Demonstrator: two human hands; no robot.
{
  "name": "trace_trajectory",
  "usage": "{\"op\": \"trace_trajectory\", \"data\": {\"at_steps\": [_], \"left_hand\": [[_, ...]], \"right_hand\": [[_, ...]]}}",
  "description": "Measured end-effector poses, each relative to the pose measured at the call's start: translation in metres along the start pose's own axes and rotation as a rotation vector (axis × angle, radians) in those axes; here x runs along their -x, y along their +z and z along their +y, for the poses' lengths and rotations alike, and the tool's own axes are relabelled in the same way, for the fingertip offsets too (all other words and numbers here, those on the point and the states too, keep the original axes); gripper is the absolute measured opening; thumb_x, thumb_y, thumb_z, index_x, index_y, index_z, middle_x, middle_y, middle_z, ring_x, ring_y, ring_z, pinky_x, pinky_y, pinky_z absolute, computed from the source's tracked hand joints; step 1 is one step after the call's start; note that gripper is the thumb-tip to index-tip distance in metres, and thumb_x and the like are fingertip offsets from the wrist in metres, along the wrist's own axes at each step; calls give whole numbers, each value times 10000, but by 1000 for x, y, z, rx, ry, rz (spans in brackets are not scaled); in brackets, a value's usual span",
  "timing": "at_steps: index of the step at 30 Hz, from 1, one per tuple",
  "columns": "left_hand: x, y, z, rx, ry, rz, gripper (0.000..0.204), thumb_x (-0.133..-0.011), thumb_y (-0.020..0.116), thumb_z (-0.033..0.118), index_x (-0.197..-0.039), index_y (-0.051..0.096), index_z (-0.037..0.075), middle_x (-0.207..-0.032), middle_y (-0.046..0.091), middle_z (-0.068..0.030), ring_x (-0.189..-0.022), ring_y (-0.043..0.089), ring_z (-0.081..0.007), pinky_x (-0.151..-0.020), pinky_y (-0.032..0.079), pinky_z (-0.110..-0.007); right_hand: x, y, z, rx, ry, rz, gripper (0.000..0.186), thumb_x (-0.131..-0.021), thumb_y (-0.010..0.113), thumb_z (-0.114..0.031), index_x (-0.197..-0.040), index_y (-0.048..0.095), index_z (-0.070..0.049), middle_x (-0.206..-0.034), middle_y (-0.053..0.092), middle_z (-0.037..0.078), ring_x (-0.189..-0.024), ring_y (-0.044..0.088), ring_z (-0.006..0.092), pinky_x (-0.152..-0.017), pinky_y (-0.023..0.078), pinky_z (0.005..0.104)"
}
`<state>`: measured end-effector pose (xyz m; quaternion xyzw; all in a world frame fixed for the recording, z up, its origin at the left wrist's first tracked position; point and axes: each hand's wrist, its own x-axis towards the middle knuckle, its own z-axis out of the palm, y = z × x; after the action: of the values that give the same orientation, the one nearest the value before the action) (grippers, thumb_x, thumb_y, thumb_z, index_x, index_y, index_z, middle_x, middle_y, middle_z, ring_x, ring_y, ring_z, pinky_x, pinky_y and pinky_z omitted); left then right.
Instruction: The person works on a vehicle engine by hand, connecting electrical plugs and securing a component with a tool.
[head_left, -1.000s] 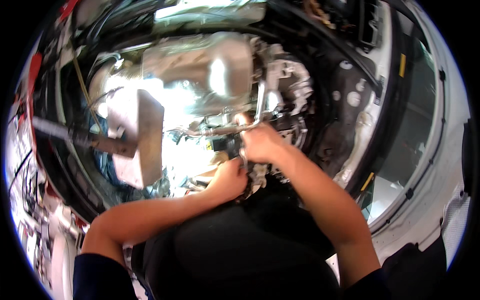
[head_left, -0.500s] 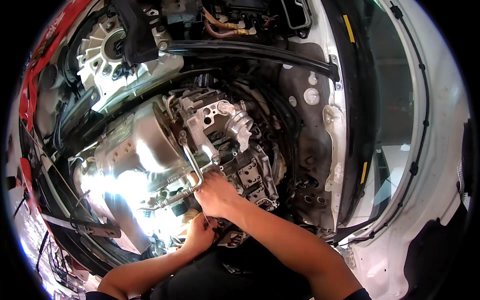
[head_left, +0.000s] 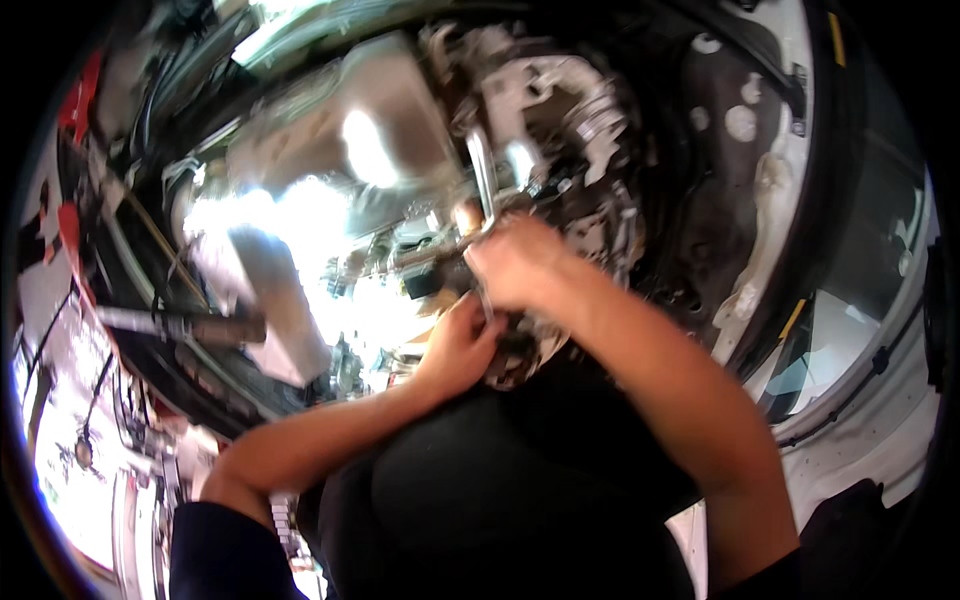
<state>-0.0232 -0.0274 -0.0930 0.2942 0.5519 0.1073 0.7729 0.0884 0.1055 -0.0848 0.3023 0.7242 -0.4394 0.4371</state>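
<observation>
My left hand (head_left: 458, 348) is closed at the near side of the engine, with its fingertips near a thin, pale, rod-like piece (head_left: 488, 308) blurred by motion. Just above it and to the right, my right hand (head_left: 522, 262) is curled down over the engine, also closed. What either hand grips cannot be made out. Beside the right hand's fingers runs a shiny bent metal pipe (head_left: 482, 170). A small black block (head_left: 422, 282) sits left of the right hand.
A silver heat shield (head_left: 395, 115) covers the engine's left part, beside strong glare. Farther back right is a metal engine housing (head_left: 545, 95). A flat metal bracket (head_left: 285, 300) stands at the left. The windscreen (head_left: 870, 240) lies along the right.
The view has swung, so the engine and both hands now sit higher and farther right in the picture, blurred. My hands stay close together at the same part of the engine.
</observation>
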Motion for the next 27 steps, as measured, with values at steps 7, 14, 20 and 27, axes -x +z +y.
{"op": "trace_trajectory", "data": {"at_steps": [7, 14, 20, 27], "left_hand": [[-3, -1, 1, -194, 93, 124, 172, -829, 519, 114, -901, 612, -12, -735, 648, -176, -681, 642, -293, -643, 493, -392], [-2, -7, -2, -116, 66, 99, 229, -817, 555, 139, -912, 610, -62, -778, 663, -190, -739, 655, -304, -677, 506, -392], [-5, -4, -1, -183, 59, 94, 280, -803, 578, 166, -958, 601, -66, -820, 670, -207, -799, 653, -345, -744, 502, -408], [-6, -3, -1, -227, 29, 58, 282, -807, 576, 168, -976, 602, -55, -798, 678, -182, -803, 660, -319, -745, 506, -400]], "right_hand": [[-4, 5, 6, 20, 26, 79, 321, -729, 670, -169, -971, 617, 35, -993, 649, 232, -967, 638, 327, -877, 502, 394], [1, -6, -6, 149, 14, 19, 344, -764, 579, -152, -1012, 541, 85, -973, 613, 301, -989, 601, 387, -881, 470, 438], [0, -12, -10, 201, 30, -52, 344, -752, 541, -133, -1018, 575, 82, -1030, 632, 262, -1005, 620, 340, -884, 489, 391], [2, -12, -10, 298, -4, -75, 409, -758, 556, -171, -1059, 559, 105, -1088, 614, 266, -1053, 601, 323, -935, 465, 377]]}}
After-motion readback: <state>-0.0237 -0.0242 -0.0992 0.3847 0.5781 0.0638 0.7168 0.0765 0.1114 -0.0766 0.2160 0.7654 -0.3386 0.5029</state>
